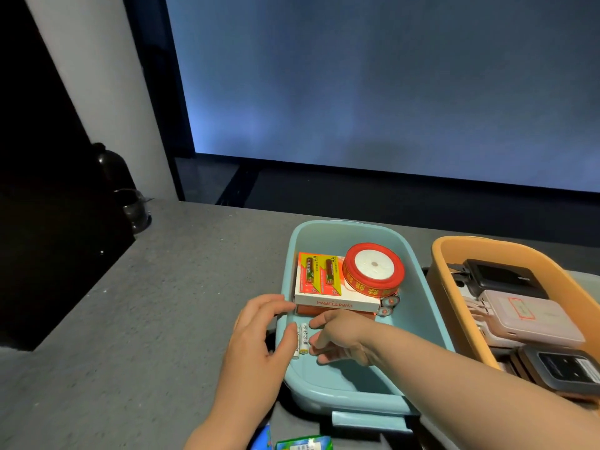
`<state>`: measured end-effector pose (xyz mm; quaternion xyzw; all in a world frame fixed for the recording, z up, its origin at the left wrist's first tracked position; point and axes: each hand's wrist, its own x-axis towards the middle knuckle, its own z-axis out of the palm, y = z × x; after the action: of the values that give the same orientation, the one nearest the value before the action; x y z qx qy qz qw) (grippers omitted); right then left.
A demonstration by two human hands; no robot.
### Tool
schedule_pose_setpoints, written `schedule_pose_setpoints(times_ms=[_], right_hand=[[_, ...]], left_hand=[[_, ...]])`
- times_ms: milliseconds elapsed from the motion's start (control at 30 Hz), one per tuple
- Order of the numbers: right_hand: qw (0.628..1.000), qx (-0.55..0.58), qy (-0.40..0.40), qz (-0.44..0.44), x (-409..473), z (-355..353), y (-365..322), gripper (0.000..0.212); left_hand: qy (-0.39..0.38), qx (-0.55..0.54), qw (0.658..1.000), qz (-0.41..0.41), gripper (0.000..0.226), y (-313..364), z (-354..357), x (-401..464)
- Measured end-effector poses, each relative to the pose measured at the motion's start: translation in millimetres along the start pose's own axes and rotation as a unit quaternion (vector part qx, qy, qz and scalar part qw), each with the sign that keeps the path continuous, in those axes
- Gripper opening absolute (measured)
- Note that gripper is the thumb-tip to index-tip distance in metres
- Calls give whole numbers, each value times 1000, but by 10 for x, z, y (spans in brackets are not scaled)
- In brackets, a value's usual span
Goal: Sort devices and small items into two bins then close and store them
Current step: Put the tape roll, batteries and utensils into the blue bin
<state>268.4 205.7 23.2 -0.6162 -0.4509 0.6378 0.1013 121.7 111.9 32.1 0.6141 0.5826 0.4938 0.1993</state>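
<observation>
Both hands meet at the 8 o'clock corner of the blue bin, around 2 white batteries. The left hand pinches them between thumb and fingers; the right hand has curled fingers touching them, its hold unclear. Already inside, toward 12 o'clock, lie a battery pack, a white box and a red ribbon spool. The orange bin at 3 o'clock holds several devices. A green packet waits at 6 o'clock. Sorting looks nearly finished; closing and storing remain.

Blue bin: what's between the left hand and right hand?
In the head view, two white batteries lie side by side in the blue bin, between the left hand and right hand.
</observation>
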Motion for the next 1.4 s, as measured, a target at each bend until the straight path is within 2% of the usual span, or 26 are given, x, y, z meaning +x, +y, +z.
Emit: schedule_pose_setpoints(times_ms=[167,233,333,400,467,567,600,667,767,833,867,933,1100,1167,1267,1400], right_hand=[[999,-39,-6,-31,-308,-96,-32,20],[993,-85,1,-77,-545,-140,-14,22],[974,-119,43,-190,-995,-173,136,21],[942,-114,110,-297,-1275,-171,372,21],[889,-97,196,-402,-1538,-100,684,27],[793,-97,327,-505,-1713,83,1198,27],[779,-99,342,-515,-1709,148,1356,26],[791,-117,312,-513,-1631,267,1582,31],[825,-262,161,-473,-1447,390,1678,55],[810,-386,72,-435,-1308,432,1623,88],[795,-430,55,-424,-1238,447,1585,99],[770,-479,57,-417,-1131,483,1517,108],[767,-481,89,-414,-1123,492,1488,101],[782,-460,90,-411,-1194,449,1505,99],[811,-423,81,-396,-1336,367,1492,97],[815,-410,55,-405,-1513,242,1356,83]], left_hand=[[8,-15,1000,-10,27,12,-7,-21],[22,-26,999,-17,26,53,-42,-90],[40,-41,997,-50,22,69,-100,-324],[51,-62,994,-79,19,73,-137,-557],[44,-64,990,-114,20,66,-140,-817],[-28,-12,991,-134,36,-38,-111,-1219],[-52,32,991,-115,41,-79,-116,-1324],[-87,121,986,-73,48,-148,-143,-1445],[-154,205,964,-70,51,-215,-184,-1492],[-192,236,950,-74,51,-248,-202,-1494],[-199,237,948,-76,51,-250,-215,-1501],[-199,217,952,-85,51,-235,-256,-1530],[-93,236,961,-106,48,-166,-299,-1630],[-63,246,957,-140,49,-134,-286,-1656],[-51,237,955,-172,50,-185,-243,-1684],[-71,218,955,-190,53,-180,-193,-1622]])
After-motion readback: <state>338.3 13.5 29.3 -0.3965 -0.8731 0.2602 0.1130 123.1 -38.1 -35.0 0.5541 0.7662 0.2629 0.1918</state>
